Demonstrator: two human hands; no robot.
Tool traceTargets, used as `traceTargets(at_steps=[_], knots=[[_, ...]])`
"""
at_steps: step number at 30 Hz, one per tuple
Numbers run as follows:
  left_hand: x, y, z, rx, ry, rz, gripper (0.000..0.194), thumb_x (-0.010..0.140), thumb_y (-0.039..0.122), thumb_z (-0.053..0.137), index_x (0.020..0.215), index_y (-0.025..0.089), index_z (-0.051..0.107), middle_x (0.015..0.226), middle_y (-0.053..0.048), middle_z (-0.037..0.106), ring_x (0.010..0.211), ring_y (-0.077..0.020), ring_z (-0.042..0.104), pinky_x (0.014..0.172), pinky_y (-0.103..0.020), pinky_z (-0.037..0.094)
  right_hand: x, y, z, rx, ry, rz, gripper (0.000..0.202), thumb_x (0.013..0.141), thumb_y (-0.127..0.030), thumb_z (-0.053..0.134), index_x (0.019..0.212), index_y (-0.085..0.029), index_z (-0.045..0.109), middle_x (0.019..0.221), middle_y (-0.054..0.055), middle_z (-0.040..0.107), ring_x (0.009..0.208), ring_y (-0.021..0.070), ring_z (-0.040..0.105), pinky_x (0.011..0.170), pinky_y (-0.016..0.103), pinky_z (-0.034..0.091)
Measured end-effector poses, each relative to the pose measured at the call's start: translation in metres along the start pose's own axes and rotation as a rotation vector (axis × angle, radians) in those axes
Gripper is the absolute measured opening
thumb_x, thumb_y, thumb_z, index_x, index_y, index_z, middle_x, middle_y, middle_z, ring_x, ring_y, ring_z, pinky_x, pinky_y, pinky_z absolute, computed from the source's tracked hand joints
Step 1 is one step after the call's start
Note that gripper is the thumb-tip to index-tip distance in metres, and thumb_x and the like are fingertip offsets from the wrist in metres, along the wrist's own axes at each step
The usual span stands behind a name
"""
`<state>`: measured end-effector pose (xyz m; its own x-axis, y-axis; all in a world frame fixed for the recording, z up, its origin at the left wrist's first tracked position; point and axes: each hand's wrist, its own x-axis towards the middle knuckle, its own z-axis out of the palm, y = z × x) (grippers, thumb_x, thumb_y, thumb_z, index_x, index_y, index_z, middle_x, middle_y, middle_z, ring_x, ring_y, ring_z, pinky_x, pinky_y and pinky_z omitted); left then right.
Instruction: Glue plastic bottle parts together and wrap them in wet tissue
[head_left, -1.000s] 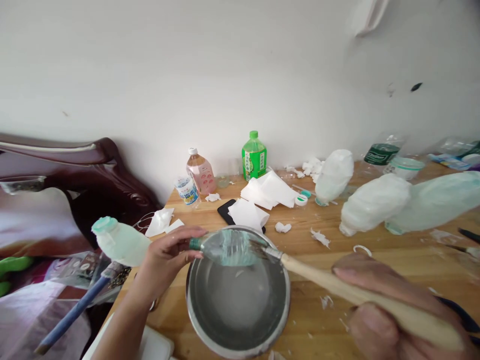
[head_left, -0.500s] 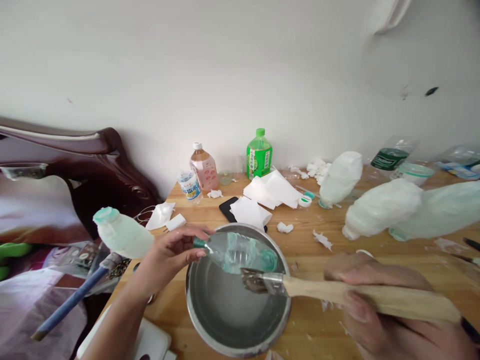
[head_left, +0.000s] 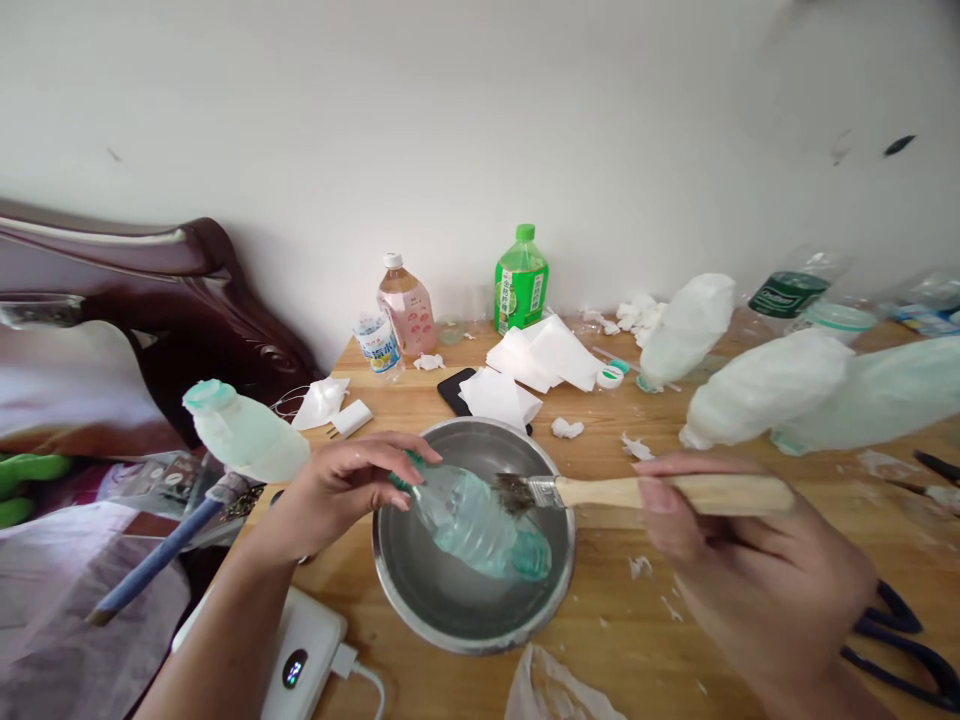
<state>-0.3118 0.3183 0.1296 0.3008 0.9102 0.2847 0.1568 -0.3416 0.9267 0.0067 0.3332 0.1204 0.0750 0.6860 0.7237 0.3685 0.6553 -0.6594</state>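
Observation:
My left hand [head_left: 367, 480] grips a clear plastic bottle [head_left: 469, 515] by its green-capped neck. The bottle lies tilted over a metal basin [head_left: 474, 640], its greenish base pointing to the lower right. My right hand [head_left: 739, 570] is closed around the pale wooden handle of a paintbrush [head_left: 622, 493]. The dark bristles are at the bottle's upper right side; whether they touch it I cannot tell. Greyish liquid seems to cover the bottom of the basin.
White paper sheets [head_left: 544, 355] and a black phone [head_left: 454, 392] lie behind the basin. Paper-covered bottles [head_left: 769, 390] rest at the right; another [head_left: 244, 430] is at the left. A power bank [head_left: 300, 640], plastic bag [head_left: 559, 690] and blue-handled scissors [head_left: 900, 640] sit near the front.
The paintbrush has moved from the bottle's lower side to its upper right side. The bottle's base has tipped lower, and the camera view has shifted slightly.

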Motion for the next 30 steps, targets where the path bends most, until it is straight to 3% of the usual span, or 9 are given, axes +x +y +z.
traceTargets(at_steps=[3, 5, 8, 10, 11, 15, 18, 23, 30], knots=[[-0.003, 0.000, -0.003, -0.052, 0.056, 0.005, 0.018, 0.085, 0.010, 0.073, 0.094, 0.025, 0.079, 0.111, -0.010, 0.076, 0.094, -0.0202, 0.073, 0.073, -0.024, 0.061, 0.001, 0.004, -0.004, 0.106, 0.010, 0.073, 0.010, 0.089, -0.020, 0.069, 0.098, -0.023, 0.072, 0.082, -0.001, 0.071, 0.052, 0.0093, 0.061, 0.046, 0.020, 0.052], [-0.003, 0.000, -0.004, -0.057, 0.122, -0.009, 0.016, 0.085, 0.015, 0.074, 0.096, 0.026, 0.078, 0.112, -0.009, 0.076, 0.089, -0.0191, 0.074, 0.072, -0.026, 0.061, 0.001, 0.006, -0.009, 0.165, -0.040, -0.027, 0.017, 0.092, -0.020, 0.066, 0.108, -0.023, 0.070, 0.087, 0.002, 0.072, 0.059, 0.0136, 0.066, 0.054, 0.026, 0.057], [0.000, 0.001, -0.003, -0.034, 0.234, -0.070, 0.016, 0.083, 0.023, 0.078, 0.098, 0.026, 0.079, 0.104, -0.008, 0.078, 0.067, -0.0141, 0.070, 0.064, -0.025, 0.059, 0.002, 0.002, -0.017, 0.271, -0.304, -0.285, 0.026, 0.096, -0.018, 0.057, 0.121, -0.022, 0.065, 0.082, 0.004, 0.072, 0.068, 0.0192, 0.070, 0.065, 0.035, 0.061], [0.003, 0.003, -0.002, -0.014, 0.289, -0.126, 0.016, 0.079, 0.026, 0.081, 0.095, 0.024, 0.080, 0.092, -0.006, 0.079, 0.057, -0.0112, 0.064, 0.058, -0.023, 0.057, 0.002, -0.006, -0.017, 0.301, -0.469, -0.370, 0.034, 0.096, -0.011, 0.054, 0.127, -0.020, 0.060, 0.078, 0.003, 0.072, 0.067, 0.0181, 0.069, 0.066, 0.034, 0.061], [0.004, 0.004, -0.001, -0.002, 0.311, -0.155, 0.016, 0.078, 0.028, 0.082, 0.093, 0.022, 0.080, 0.085, -0.005, 0.078, 0.054, -0.0104, 0.062, 0.056, -0.022, 0.055, 0.003, -0.011, -0.015, 0.301, -0.491, -0.395, 0.036, 0.095, -0.008, 0.054, 0.129, -0.019, 0.058, 0.077, 0.003, 0.072, 0.065, 0.0169, 0.069, 0.065, 0.032, 0.061], [0.006, 0.004, -0.002, 0.065, 0.405, -0.212, 0.021, 0.078, 0.033, 0.082, 0.094, 0.019, 0.079, 0.059, 0.000, 0.067, 0.051, -0.0100, 0.057, 0.054, -0.020, 0.050, 0.008, -0.026, -0.004, 0.354, -0.509, -0.412, 0.030, 0.099, -0.016, 0.055, 0.129, -0.017, 0.056, 0.065, -0.001, 0.070, 0.059, 0.0140, 0.066, 0.061, 0.025, 0.060], [0.003, 0.000, -0.005, 0.098, 0.449, -0.224, 0.028, 0.080, 0.039, 0.079, 0.097, 0.018, 0.076, 0.056, 0.002, 0.064, 0.051, -0.0107, 0.056, 0.054, -0.021, 0.047, 0.013, -0.023, -0.007, 0.266, -0.467, -0.410, 0.031, 0.100, -0.019, 0.054, 0.131, -0.019, 0.055, 0.068, -0.002, 0.072, 0.066, 0.0140, 0.071, 0.067, 0.023, 0.061], [-0.001, -0.008, -0.011, 0.095, 0.426, -0.267, 0.033, 0.081, 0.043, 0.078, 0.102, 0.018, 0.073, 0.062, 0.000, 0.065, 0.056, -0.0127, 0.059, 0.058, -0.023, 0.048, 0.012, -0.007, -0.020, -0.117, -0.263, -0.283, 0.030, 0.094, -0.023, 0.064, 0.124, -0.019, 0.063, 0.092, 0.004, 0.077, 0.079, 0.0162, 0.075, 0.075, 0.020, 0.061], [-0.003, -0.014, -0.014, -0.005, 0.452, -0.292, 0.030, 0.079, 0.039, 0.081, 0.100, 0.021, 0.070, 0.089, -0.002, 0.065, 0.070, -0.0122, 0.061, 0.065, -0.023, 0.050, 0.015, -0.014, -0.011, 0.038, -0.347, -0.298, 0.017, 0.096, -0.019, 0.061, 0.113, -0.022, 0.063, 0.088, 0.002, 0.076, 0.079, 0.0144, 0.075, 0.069, 0.019, 0.061]])
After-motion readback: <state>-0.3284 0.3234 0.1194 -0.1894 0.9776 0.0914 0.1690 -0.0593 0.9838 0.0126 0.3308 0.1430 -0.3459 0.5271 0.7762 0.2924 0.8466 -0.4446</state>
